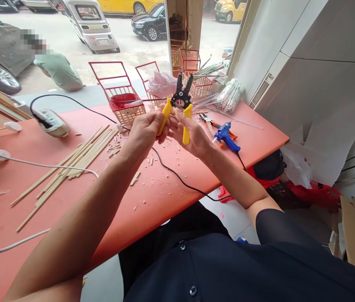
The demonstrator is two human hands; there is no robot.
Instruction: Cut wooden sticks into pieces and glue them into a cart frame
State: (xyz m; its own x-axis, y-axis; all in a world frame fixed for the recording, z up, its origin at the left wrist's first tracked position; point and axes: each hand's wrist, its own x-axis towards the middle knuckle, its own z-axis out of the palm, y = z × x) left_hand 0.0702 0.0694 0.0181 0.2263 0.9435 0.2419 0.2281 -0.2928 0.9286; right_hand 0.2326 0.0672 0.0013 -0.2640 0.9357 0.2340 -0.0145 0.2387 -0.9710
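I hold a pair of yellow-handled pliers (181, 102) up over the red table (152, 197), black jaws pointing up and spread apart. My left hand (146, 130) is closed round the left handle. My right hand (190, 134) is closed round the right handle. Whether anything small lies between my fingers I cannot make out. A bundle of thin bamboo sticks (73, 161) lies on the table to the left of my hands, with short cut-off bits (114, 147) scattered near it.
A blue glue gun (226, 136) with a black cord and orange-handled pliers (210, 122) lie to the right. Small red-framed stick carts (123, 98) stand at the table's back. A power strip (51, 121) lies far left. A person in green crouches outside.
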